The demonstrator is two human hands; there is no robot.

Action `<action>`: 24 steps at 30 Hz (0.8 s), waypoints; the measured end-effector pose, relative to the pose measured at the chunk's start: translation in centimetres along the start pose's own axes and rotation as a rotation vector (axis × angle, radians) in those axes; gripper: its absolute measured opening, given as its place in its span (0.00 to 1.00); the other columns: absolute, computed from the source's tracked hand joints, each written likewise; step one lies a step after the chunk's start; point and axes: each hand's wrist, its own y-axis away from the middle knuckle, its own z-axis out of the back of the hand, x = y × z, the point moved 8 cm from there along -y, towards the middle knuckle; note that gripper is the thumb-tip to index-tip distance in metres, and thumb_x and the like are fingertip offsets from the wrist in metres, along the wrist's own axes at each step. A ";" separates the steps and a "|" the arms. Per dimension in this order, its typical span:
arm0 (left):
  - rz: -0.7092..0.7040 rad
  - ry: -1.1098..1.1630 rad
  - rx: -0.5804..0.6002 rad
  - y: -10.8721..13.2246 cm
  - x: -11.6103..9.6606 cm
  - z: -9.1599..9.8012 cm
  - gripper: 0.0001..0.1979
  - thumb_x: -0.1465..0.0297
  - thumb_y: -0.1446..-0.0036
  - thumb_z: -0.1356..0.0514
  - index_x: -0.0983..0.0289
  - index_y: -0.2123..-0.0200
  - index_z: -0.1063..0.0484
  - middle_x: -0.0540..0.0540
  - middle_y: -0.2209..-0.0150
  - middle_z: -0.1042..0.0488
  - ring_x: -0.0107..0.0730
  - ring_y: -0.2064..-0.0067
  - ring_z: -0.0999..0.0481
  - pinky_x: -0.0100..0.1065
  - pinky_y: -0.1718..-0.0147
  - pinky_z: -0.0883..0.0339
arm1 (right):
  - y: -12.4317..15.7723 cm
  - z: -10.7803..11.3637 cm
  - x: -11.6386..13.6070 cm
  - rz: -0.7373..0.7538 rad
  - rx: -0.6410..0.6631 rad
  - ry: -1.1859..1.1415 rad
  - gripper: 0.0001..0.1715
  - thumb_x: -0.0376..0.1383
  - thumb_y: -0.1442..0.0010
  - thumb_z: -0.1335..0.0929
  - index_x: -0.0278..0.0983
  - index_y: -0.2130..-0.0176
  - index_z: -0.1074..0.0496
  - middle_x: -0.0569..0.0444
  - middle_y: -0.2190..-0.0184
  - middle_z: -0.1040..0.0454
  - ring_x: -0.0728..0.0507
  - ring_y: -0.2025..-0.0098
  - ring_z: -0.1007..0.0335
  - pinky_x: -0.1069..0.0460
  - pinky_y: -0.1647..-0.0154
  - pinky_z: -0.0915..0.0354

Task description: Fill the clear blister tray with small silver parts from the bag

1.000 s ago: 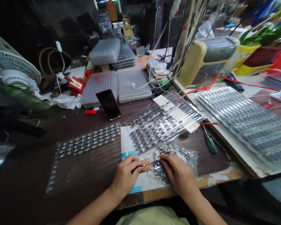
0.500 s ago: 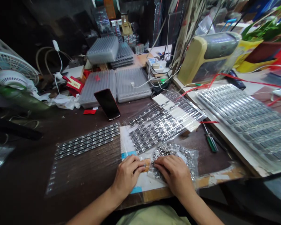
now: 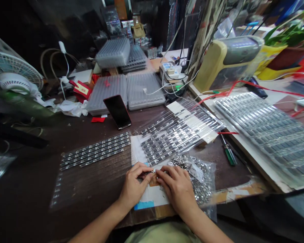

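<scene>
My left hand (image 3: 134,185) and my right hand (image 3: 176,187) meet fingertip to fingertip near the front edge of the dark wooden table (image 3: 35,175). Both pinch a tiny metal part (image 3: 154,171) between them. Right of my right hand lies a clear bag of small metal parts (image 3: 201,177). Under my hands is white paper with blue tape (image 3: 152,197). Just beyond them lies a clear tray with rows of metal parts (image 3: 172,135). A second clear tray (image 3: 91,158), with filled rows at its far end, lies to the left.
A phone (image 3: 118,111) leans upright behind the trays. A green-handled screwdriver (image 3: 228,153) lies to the right. A stack of clear trays (image 3: 266,128) covers the right bench. Grey lidded boxes (image 3: 126,91), a fan (image 3: 12,81), a beige machine (image 3: 228,62) and cables crowd the back.
My right hand left the bag of parts and moved left to meet my left hand. Both hands shifted slightly forward, and now pinch a small part together.
</scene>
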 end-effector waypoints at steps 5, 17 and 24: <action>-0.110 -0.095 0.063 -0.4 -2.0 -0.8 0.05 0.72 0.44 0.39 0.61 0.64 0.23 0.53 0.67 0.28 0.30 0.66 0.27 0.29 0.68 0.32 | 0.6 1.6 -2.2 0.113 0.029 0.216 0.15 0.31 0.41 0.34 0.42 0.53 0.28 0.55 0.55 0.26 0.44 0.53 0.39 0.49 0.54 0.47; -0.344 -0.217 0.124 0.4 -3.2 -3.6 0.06 0.71 0.42 0.40 0.62 0.62 0.24 0.56 0.65 0.25 0.33 0.62 0.26 0.34 0.62 0.30 | 0.4 1.6 -2.5 0.102 0.055 0.248 0.09 0.33 0.38 0.37 0.39 0.68 0.29 0.55 0.72 0.31 0.45 0.66 0.41 0.49 0.59 0.49; -0.325 -0.213 0.133 0.3 -3.0 -3.6 0.06 0.73 0.43 0.40 0.62 0.62 0.24 0.55 0.66 0.25 0.34 0.62 0.26 0.34 0.62 0.31 | 0.0 1.5 -2.0 0.140 0.106 0.269 0.07 0.30 0.40 0.35 0.40 0.69 0.30 0.55 0.72 0.31 0.45 0.66 0.40 0.49 0.60 0.49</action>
